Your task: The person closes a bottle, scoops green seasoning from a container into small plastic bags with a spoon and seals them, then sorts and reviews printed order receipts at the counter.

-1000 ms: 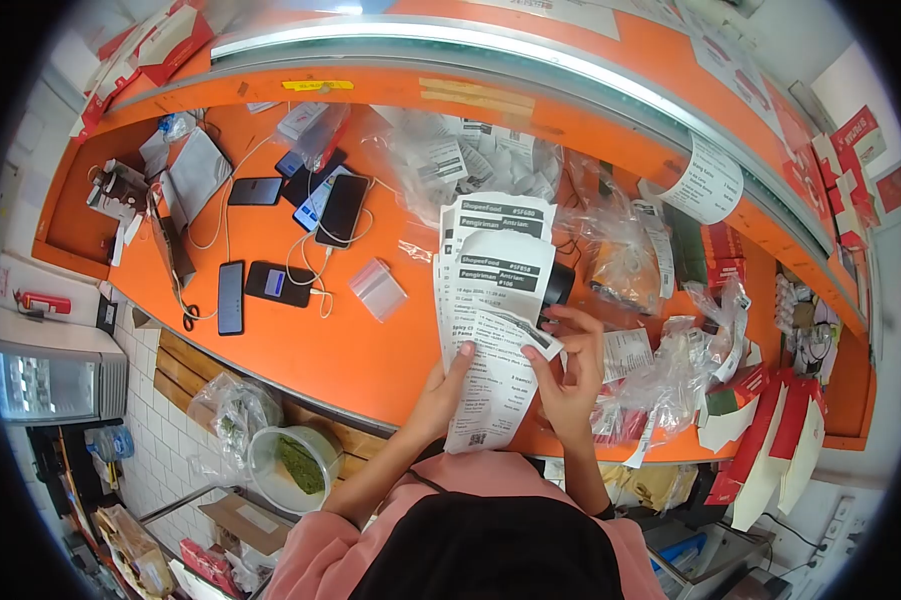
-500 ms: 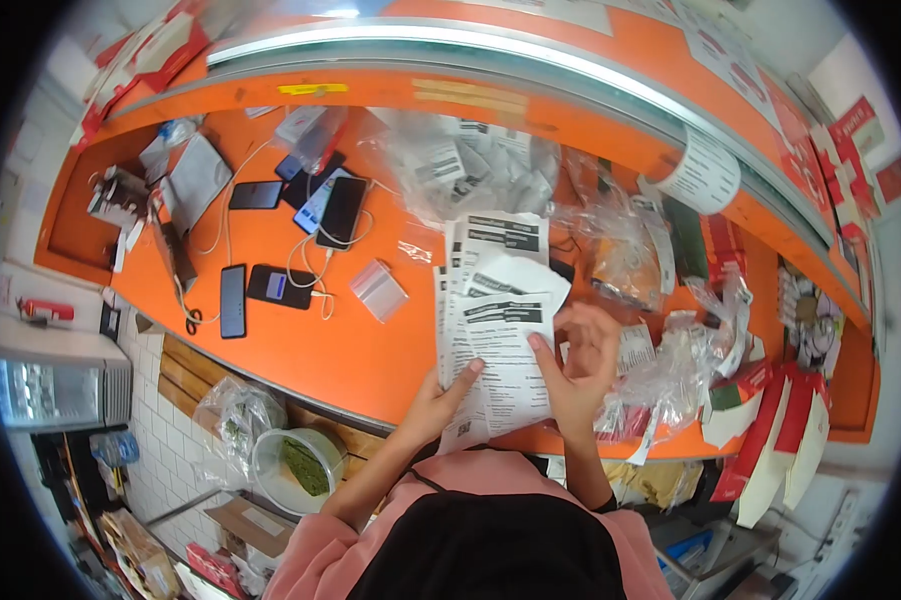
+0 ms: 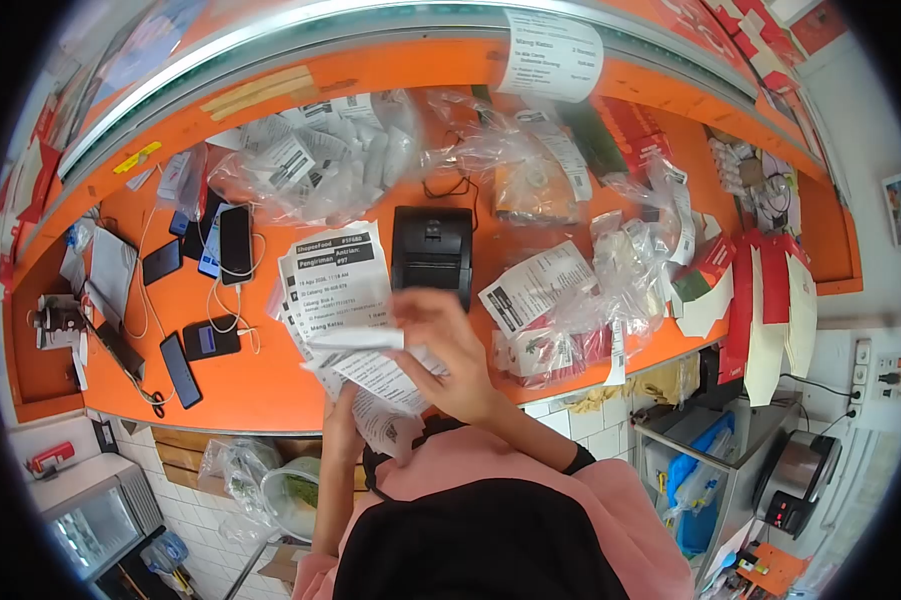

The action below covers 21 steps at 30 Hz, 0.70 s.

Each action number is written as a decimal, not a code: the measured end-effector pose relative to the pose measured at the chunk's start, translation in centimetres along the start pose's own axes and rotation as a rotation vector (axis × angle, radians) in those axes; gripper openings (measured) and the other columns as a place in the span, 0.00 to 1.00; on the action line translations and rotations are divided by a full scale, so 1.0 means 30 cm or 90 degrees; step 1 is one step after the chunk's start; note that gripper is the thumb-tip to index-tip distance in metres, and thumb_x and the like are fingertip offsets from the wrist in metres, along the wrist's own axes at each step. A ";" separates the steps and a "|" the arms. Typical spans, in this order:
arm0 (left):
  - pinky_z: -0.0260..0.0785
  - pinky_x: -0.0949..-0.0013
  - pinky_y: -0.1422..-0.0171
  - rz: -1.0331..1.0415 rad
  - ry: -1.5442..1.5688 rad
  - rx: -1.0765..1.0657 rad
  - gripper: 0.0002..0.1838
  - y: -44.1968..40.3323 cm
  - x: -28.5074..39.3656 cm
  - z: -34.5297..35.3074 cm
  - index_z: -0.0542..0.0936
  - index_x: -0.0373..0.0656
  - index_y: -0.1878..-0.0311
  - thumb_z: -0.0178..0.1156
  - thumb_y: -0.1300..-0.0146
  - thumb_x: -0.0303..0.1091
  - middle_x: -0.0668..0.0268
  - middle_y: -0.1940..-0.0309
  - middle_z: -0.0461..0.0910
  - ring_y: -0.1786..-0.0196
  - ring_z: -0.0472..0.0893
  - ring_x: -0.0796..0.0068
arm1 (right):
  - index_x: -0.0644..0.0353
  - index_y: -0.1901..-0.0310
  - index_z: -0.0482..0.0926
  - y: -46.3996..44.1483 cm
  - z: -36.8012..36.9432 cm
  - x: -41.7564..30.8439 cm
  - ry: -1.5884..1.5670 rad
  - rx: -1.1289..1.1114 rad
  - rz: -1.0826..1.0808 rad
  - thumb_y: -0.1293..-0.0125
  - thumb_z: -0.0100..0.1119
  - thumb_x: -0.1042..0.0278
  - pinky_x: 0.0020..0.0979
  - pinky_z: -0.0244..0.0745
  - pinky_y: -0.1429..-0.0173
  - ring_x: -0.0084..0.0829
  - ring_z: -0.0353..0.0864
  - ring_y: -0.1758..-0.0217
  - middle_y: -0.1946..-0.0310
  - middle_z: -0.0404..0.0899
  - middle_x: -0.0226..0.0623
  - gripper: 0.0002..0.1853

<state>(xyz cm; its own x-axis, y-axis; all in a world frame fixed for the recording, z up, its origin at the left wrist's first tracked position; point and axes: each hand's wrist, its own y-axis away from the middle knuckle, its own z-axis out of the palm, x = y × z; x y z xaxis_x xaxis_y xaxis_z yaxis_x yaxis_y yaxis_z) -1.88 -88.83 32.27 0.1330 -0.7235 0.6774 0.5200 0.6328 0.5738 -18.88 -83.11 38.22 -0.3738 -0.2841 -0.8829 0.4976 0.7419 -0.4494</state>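
Note:
A sheaf of printed receipts point(image 3: 338, 268) is held in front of my chest, over the near edge of the orange counter. My left hand point(image 3: 342, 425) grips the sheaf from below, its fingers partly hidden by paper. My right hand point(image 3: 455, 365) pinches a front receipt point(image 3: 358, 340), which is folded over and blurred. Just beyond my right hand stands a black receipt printer point(image 3: 432, 250). Clear plastic bags with a printed receipt point(image 3: 535, 288) on them lie to its right.
Several phones with white cables, one being a black phone point(image 3: 235, 245), lie at the left. A plastic bag of receipts point(image 3: 320, 160) is at the back. Red and white boxes point(image 3: 765, 320) stand at the right edge. A shelf edge point(image 3: 370, 75) overhangs the counter, with a receipt point(image 3: 552, 55) hanging there.
My view has swung to the right, bringing the printer into sight. My right hand has taken hold of the front receipt and folded it over; my left hand still holds the sheaf.

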 end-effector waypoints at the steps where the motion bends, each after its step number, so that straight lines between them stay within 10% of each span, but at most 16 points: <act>1: 0.67 0.66 0.44 0.006 -0.009 0.002 0.22 0.005 0.004 0.011 0.62 0.36 0.40 0.49 0.35 0.33 0.58 0.48 0.71 0.47 0.73 0.67 | 0.66 0.65 0.76 -0.009 -0.010 0.005 0.003 0.004 0.002 0.49 0.63 0.81 0.34 0.71 0.48 0.42 0.73 0.47 0.51 0.71 0.49 0.09; 15: 0.68 0.70 0.48 -0.058 -0.110 0.004 0.19 -0.008 0.006 0.034 0.68 0.34 0.44 0.50 0.34 0.36 0.59 0.50 0.72 0.52 0.75 0.71 | 0.65 0.67 0.76 0.022 -0.061 0.015 0.028 -0.037 -0.141 0.55 0.62 0.86 0.33 0.71 0.49 0.41 0.76 0.49 0.59 0.76 0.43 0.12; 18: 0.68 0.66 0.45 0.038 -0.086 -0.034 0.20 -0.019 -0.047 0.003 0.67 0.36 0.43 0.50 0.34 0.38 0.59 0.49 0.72 0.48 0.74 0.69 | 0.63 0.55 0.76 0.075 -0.065 -0.027 -0.178 -0.072 0.183 0.53 0.60 0.87 0.32 0.72 0.47 0.32 0.76 0.50 0.56 0.75 0.40 0.20; 21: 0.66 0.64 0.42 0.053 -0.180 -0.149 0.22 -0.056 -0.095 -0.060 0.64 0.35 0.40 0.48 0.34 0.38 0.58 0.47 0.71 0.45 0.72 0.67 | 0.60 0.52 0.77 -0.011 -0.093 -0.085 -0.102 -0.340 0.189 0.51 0.58 0.87 0.31 0.74 0.49 0.31 0.77 0.53 0.58 0.76 0.37 0.22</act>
<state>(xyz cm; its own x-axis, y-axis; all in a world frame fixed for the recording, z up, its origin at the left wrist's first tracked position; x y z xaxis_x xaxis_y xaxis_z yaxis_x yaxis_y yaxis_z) -1.63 -88.34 28.55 -0.0379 -0.5468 0.8364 0.7004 0.5825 0.4125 -20.28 -80.94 41.00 -0.1373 -0.0761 -0.9876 0.0874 0.9922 -0.0886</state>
